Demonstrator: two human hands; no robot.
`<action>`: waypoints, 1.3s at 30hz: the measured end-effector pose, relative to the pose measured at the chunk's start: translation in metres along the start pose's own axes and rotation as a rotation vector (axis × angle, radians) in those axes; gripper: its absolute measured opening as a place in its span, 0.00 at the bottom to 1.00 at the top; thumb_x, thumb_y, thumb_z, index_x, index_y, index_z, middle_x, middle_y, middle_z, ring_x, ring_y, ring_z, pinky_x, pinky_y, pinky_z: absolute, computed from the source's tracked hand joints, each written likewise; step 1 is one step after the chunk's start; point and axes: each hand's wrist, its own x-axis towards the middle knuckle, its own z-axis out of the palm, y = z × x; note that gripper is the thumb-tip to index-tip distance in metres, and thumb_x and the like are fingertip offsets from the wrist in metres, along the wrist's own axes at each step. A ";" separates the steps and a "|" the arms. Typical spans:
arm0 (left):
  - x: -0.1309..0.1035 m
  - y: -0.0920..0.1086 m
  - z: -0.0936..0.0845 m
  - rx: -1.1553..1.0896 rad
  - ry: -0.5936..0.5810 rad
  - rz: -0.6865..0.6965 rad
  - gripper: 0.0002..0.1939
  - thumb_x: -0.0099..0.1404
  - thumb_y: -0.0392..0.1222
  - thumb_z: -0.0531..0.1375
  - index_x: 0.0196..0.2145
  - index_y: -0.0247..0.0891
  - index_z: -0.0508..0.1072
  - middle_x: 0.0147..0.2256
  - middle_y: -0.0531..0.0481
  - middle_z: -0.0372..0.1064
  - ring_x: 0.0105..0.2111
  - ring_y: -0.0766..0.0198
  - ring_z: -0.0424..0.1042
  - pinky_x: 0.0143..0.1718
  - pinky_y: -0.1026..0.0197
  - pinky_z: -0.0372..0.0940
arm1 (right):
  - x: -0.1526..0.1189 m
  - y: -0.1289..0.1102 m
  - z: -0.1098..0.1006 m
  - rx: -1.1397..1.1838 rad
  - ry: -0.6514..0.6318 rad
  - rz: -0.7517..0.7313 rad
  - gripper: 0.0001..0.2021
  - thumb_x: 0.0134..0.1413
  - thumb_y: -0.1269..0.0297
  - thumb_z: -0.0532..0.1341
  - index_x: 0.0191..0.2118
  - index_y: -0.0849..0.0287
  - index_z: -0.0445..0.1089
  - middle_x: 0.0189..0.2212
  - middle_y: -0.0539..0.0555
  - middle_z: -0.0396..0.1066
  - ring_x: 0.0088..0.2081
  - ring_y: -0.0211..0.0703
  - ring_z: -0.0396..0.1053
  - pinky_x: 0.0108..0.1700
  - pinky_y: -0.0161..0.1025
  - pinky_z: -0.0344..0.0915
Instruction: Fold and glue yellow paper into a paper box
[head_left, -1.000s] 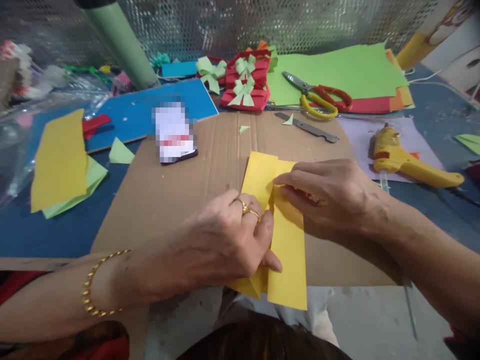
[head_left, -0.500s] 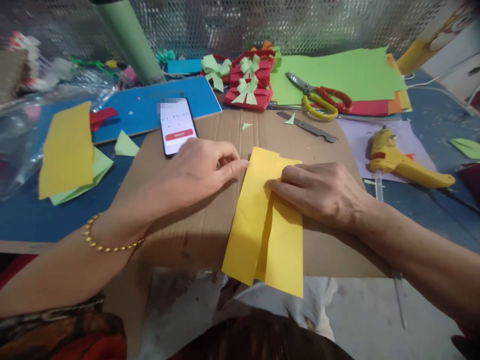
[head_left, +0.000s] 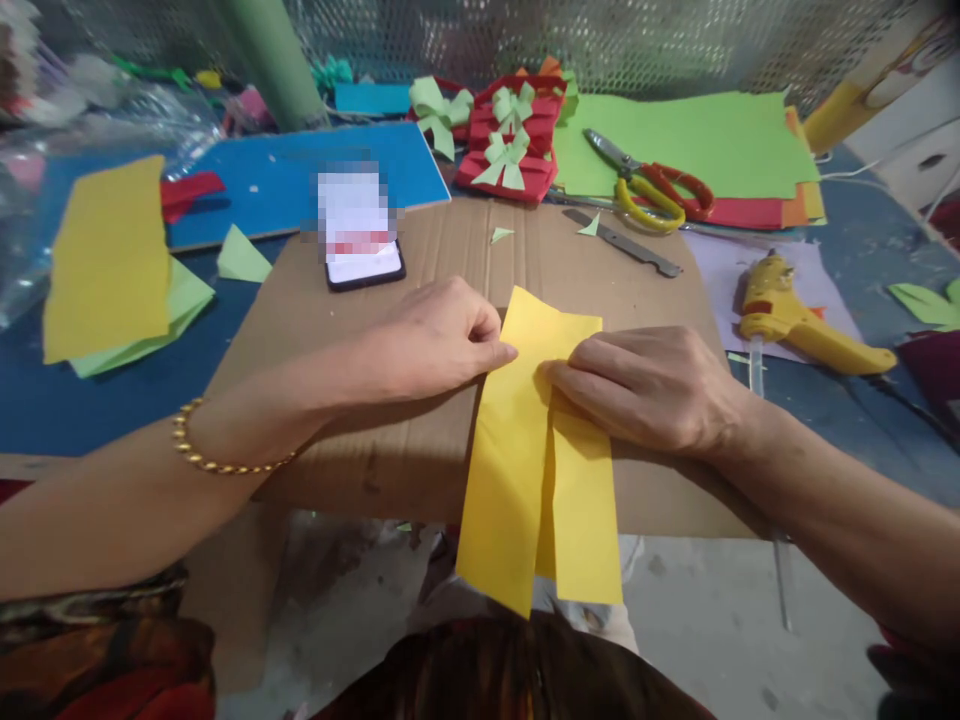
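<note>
A folded yellow paper (head_left: 506, 450) lies on the brown cardboard, its two side flaps turned toward the middle and its lower end hanging past the front edge. My left hand (head_left: 442, 340) has its thumb on the paper's upper left edge, the fingers curled. On the right flap, my right hand (head_left: 645, 390) pinches the paper near its inner edge, with thumb and forefinger together. A narrow gap runs between the flaps toward the lower end.
Beyond the cardboard (head_left: 360, 430) lie a phone (head_left: 364, 225), a grey blade (head_left: 630, 245), scissors (head_left: 649, 190) and red folded pieces with green bows (head_left: 510, 140). A yellow glue gun (head_left: 810, 320) rests at the right. More yellow paper (head_left: 112, 260) is at the left.
My left hand has shifted slightly right and down, its thumb now on the paper. The paper's lower end has swung a little to the right. The camera view has also shifted slightly.
</note>
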 end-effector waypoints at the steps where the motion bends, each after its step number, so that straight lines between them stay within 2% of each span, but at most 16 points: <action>1: -0.002 -0.001 0.000 0.010 -0.007 -0.010 0.27 0.67 0.38 0.62 0.17 0.41 0.51 0.21 0.56 0.44 0.23 0.68 0.50 0.32 0.56 0.49 | -0.001 -0.001 0.000 0.005 -0.007 -0.012 0.15 0.76 0.72 0.53 0.36 0.56 0.73 0.26 0.50 0.62 0.28 0.41 0.54 0.31 0.45 0.49; 4: -0.006 -0.006 0.005 0.108 0.043 0.001 0.25 0.67 0.40 0.64 0.18 0.42 0.56 0.20 0.56 0.46 0.23 0.65 0.54 0.32 0.56 0.53 | -0.003 -0.002 -0.001 0.037 -0.042 0.019 0.15 0.76 0.70 0.54 0.37 0.55 0.74 0.28 0.52 0.66 0.29 0.41 0.57 0.32 0.45 0.51; 7: -0.009 -0.009 0.009 0.223 0.122 0.071 0.15 0.68 0.45 0.66 0.26 0.42 0.68 0.22 0.53 0.58 0.27 0.60 0.63 0.33 0.56 0.57 | -0.002 -0.002 -0.002 0.076 -0.061 0.048 0.14 0.77 0.69 0.54 0.40 0.55 0.75 0.28 0.52 0.67 0.29 0.41 0.58 0.32 0.45 0.52; 11: -0.013 -0.001 0.010 0.308 0.108 0.113 0.01 0.70 0.39 0.63 0.39 0.40 0.74 0.28 0.53 0.68 0.27 0.62 0.65 0.32 0.59 0.56 | 0.002 -0.002 -0.002 -0.006 -0.030 -0.001 0.13 0.77 0.71 0.54 0.42 0.58 0.75 0.27 0.51 0.65 0.28 0.40 0.57 0.30 0.44 0.52; 14: -0.013 0.006 0.009 0.342 0.053 0.149 0.07 0.73 0.35 0.58 0.37 0.39 0.75 0.30 0.52 0.71 0.29 0.64 0.68 0.31 0.61 0.56 | 0.004 -0.003 -0.001 -0.037 0.021 -0.016 0.14 0.77 0.73 0.54 0.38 0.59 0.74 0.27 0.50 0.64 0.27 0.39 0.56 0.29 0.43 0.52; 18: -0.011 0.005 0.010 0.342 0.030 0.219 0.11 0.75 0.35 0.58 0.38 0.39 0.81 0.32 0.49 0.75 0.34 0.62 0.73 0.34 0.61 0.59 | 0.004 -0.003 0.000 -0.006 0.055 0.013 0.14 0.76 0.74 0.56 0.36 0.59 0.72 0.28 0.50 0.65 0.27 0.38 0.56 0.29 0.43 0.53; 22: -0.011 0.000 0.010 0.272 0.021 0.274 0.14 0.76 0.37 0.58 0.42 0.41 0.85 0.36 0.48 0.80 0.38 0.61 0.77 0.37 0.61 0.63 | 0.005 0.000 -0.001 0.016 0.027 0.009 0.10 0.75 0.74 0.57 0.41 0.61 0.74 0.28 0.50 0.67 0.27 0.37 0.59 0.28 0.41 0.55; 26: -0.011 0.000 0.005 0.197 -0.026 0.242 0.14 0.73 0.37 0.59 0.41 0.44 0.87 0.38 0.49 0.83 0.39 0.60 0.78 0.40 0.60 0.64 | 0.007 0.004 -0.001 0.079 0.005 0.059 0.09 0.76 0.73 0.57 0.45 0.62 0.75 0.31 0.50 0.71 0.27 0.36 0.63 0.28 0.38 0.57; 29: -0.009 -0.002 0.002 0.149 -0.024 0.217 0.15 0.70 0.34 0.59 0.41 0.44 0.87 0.38 0.51 0.83 0.39 0.60 0.77 0.42 0.59 0.64 | 0.009 0.006 0.002 0.169 -0.008 0.098 0.10 0.76 0.71 0.56 0.48 0.62 0.77 0.32 0.50 0.72 0.27 0.35 0.65 0.28 0.37 0.57; 32: -0.005 -0.001 0.001 0.121 -0.028 0.163 0.13 0.69 0.35 0.58 0.33 0.40 0.84 0.31 0.51 0.77 0.32 0.63 0.72 0.37 0.59 0.60 | 0.012 0.008 0.006 0.266 -0.019 0.144 0.12 0.79 0.67 0.55 0.49 0.60 0.77 0.34 0.52 0.74 0.29 0.36 0.67 0.30 0.36 0.58; 36: -0.001 0.010 0.001 0.103 -0.070 0.032 0.18 0.73 0.42 0.58 0.25 0.37 0.76 0.23 0.53 0.64 0.25 0.66 0.62 0.32 0.58 0.52 | 0.013 0.008 0.010 0.356 -0.025 0.273 0.11 0.78 0.63 0.56 0.48 0.60 0.75 0.33 0.53 0.76 0.29 0.38 0.69 0.32 0.36 0.59; 39: 0.002 0.020 0.003 0.124 -0.065 -0.079 0.18 0.72 0.45 0.61 0.25 0.37 0.74 0.22 0.53 0.63 0.25 0.66 0.61 0.32 0.57 0.50 | 0.014 0.007 0.011 0.417 -0.068 0.401 0.09 0.75 0.61 0.58 0.49 0.59 0.73 0.32 0.52 0.76 0.28 0.38 0.69 0.31 0.35 0.58</action>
